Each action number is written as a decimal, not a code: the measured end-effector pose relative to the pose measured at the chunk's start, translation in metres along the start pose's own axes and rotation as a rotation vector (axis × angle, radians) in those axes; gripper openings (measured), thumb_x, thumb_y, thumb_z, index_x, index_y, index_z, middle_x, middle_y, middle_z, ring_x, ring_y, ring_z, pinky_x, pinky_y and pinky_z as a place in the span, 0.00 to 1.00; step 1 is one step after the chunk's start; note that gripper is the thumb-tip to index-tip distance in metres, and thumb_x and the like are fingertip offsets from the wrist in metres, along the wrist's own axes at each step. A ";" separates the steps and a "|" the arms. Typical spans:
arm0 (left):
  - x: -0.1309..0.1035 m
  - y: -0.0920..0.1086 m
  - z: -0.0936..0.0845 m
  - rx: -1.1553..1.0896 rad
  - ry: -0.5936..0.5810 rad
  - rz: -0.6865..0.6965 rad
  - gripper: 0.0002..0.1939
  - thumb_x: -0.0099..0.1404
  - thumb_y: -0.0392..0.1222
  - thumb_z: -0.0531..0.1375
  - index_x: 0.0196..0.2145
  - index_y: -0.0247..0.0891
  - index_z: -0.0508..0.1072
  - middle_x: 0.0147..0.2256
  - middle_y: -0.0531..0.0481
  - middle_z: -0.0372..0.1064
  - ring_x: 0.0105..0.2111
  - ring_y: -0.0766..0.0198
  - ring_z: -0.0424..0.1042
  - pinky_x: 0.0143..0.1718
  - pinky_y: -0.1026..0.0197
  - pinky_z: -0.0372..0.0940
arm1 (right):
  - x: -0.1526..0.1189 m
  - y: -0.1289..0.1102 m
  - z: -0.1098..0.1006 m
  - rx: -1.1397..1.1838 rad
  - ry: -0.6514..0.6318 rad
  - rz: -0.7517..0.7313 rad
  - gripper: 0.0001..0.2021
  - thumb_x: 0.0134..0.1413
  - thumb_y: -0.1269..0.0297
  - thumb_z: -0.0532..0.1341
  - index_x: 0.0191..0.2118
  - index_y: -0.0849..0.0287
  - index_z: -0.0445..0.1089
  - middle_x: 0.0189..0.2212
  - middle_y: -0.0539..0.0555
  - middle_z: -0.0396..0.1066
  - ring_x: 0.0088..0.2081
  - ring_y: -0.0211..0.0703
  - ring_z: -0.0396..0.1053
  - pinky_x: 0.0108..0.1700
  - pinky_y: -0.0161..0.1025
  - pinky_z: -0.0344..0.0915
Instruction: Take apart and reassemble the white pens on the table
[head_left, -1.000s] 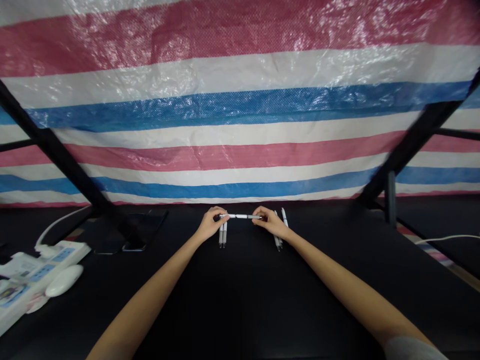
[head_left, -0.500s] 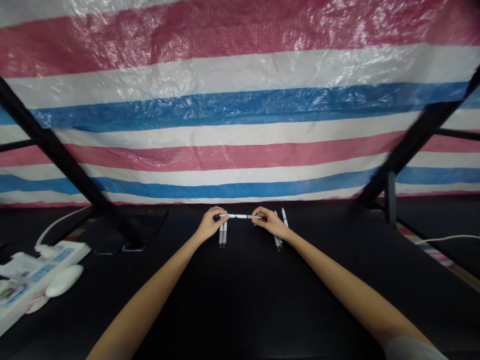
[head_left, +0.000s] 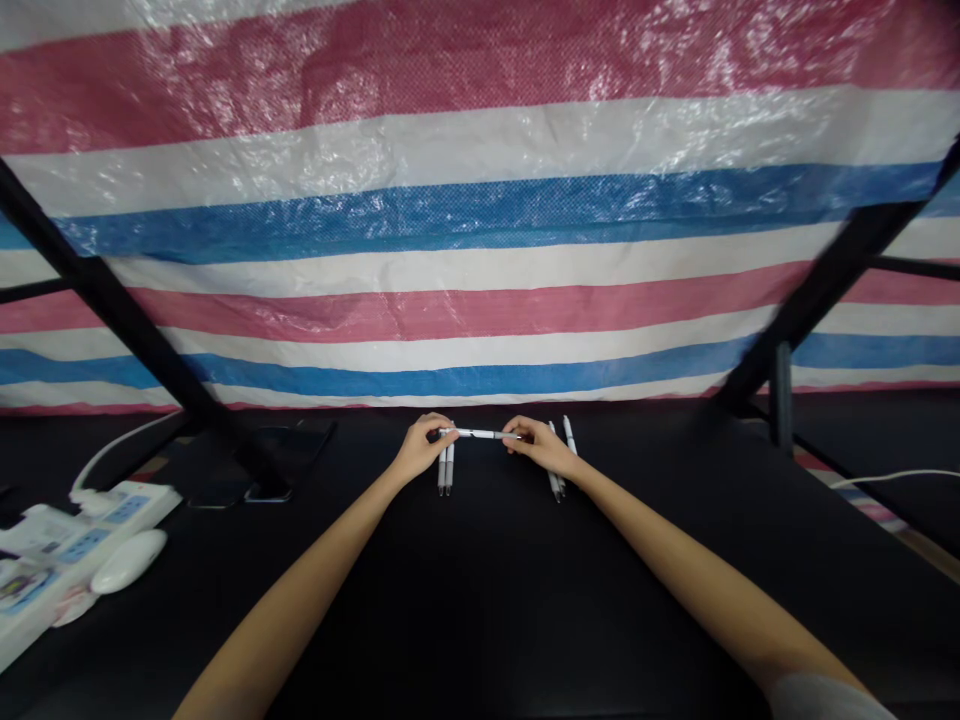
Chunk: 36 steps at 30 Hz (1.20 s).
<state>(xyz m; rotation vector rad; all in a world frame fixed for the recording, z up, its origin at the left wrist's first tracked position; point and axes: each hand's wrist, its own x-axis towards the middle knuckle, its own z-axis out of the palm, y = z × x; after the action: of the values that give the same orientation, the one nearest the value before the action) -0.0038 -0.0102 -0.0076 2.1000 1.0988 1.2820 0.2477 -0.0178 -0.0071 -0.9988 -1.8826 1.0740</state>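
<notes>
A white pen with a grey end (head_left: 481, 434) lies crosswise between my two hands. My left hand (head_left: 424, 444) pinches its left end, and my right hand (head_left: 537, 444) has thumb and fingers closed on its grey right end. Two more white and grey pens (head_left: 445, 470) lie side by side, pointing toward me, under and beside my left fingers. By my right hand lie other similar pens (head_left: 569, 434), partly covered by the hand.
On the left of the black table (head_left: 480, 600) are a white power strip (head_left: 82, 545), a white computer mouse (head_left: 129, 561) and dark flat devices (head_left: 217, 492). Black slanted frame legs (head_left: 161, 345) stand on both sides. A striped plastic sheet (head_left: 480, 310) hangs behind.
Hardly anything differs. My right fingers have shifted very slightly on the pen's right end, while the left hand and the lying pens stay where they were.
</notes>
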 end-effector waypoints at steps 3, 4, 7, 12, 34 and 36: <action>0.000 0.000 0.000 0.001 0.004 -0.001 0.08 0.58 0.44 0.60 0.29 0.38 0.74 0.32 0.46 0.71 0.35 0.60 0.68 0.36 0.58 0.61 | 0.000 -0.001 0.000 -0.002 -0.004 0.006 0.13 0.51 0.54 0.59 0.35 0.59 0.65 0.25 0.50 0.67 0.29 0.39 0.67 0.33 0.36 0.62; 0.000 0.000 0.000 0.000 0.005 -0.003 0.08 0.58 0.45 0.60 0.29 0.38 0.74 0.32 0.46 0.71 0.35 0.60 0.68 0.35 0.58 0.61 | 0.000 -0.001 0.000 -0.004 -0.003 0.008 0.13 0.52 0.53 0.59 0.35 0.59 0.65 0.25 0.50 0.67 0.29 0.39 0.67 0.33 0.36 0.62; 0.000 0.000 0.000 -0.003 0.001 -0.001 0.08 0.58 0.44 0.60 0.30 0.38 0.74 0.32 0.46 0.71 0.35 0.60 0.68 0.36 0.58 0.61 | 0.000 -0.002 -0.001 -0.027 -0.020 0.012 0.14 0.54 0.52 0.57 0.34 0.60 0.66 0.24 0.50 0.68 0.28 0.39 0.66 0.33 0.36 0.62; 0.000 0.000 0.000 -0.011 -0.008 0.004 0.08 0.58 0.44 0.60 0.30 0.37 0.74 0.32 0.46 0.71 0.36 0.59 0.68 0.36 0.58 0.62 | -0.001 -0.004 -0.002 -0.061 -0.050 0.011 0.17 0.56 0.50 0.54 0.30 0.60 0.67 0.22 0.51 0.68 0.27 0.39 0.65 0.34 0.37 0.61; 0.001 -0.007 -0.003 -0.268 0.059 -0.271 0.14 0.55 0.51 0.62 0.29 0.35 0.74 0.28 0.48 0.72 0.29 0.63 0.70 0.30 0.61 0.63 | -0.001 -0.008 -0.001 -0.095 -0.039 0.010 0.21 0.57 0.48 0.52 0.25 0.59 0.68 0.21 0.52 0.70 0.27 0.41 0.67 0.34 0.39 0.62; 0.002 -0.012 -0.007 -0.434 0.167 -0.352 0.16 0.55 0.53 0.61 0.28 0.35 0.72 0.27 0.48 0.72 0.29 0.64 0.71 0.32 0.62 0.65 | -0.001 -0.008 0.000 -0.070 -0.022 0.017 0.20 0.56 0.47 0.52 0.30 0.60 0.69 0.20 0.52 0.69 0.26 0.41 0.66 0.34 0.38 0.62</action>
<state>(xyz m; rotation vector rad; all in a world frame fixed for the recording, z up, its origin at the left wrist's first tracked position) -0.0136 -0.0018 -0.0115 1.4353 1.0804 1.3854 0.2460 -0.0212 0.0005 -1.0483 -1.9436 1.0391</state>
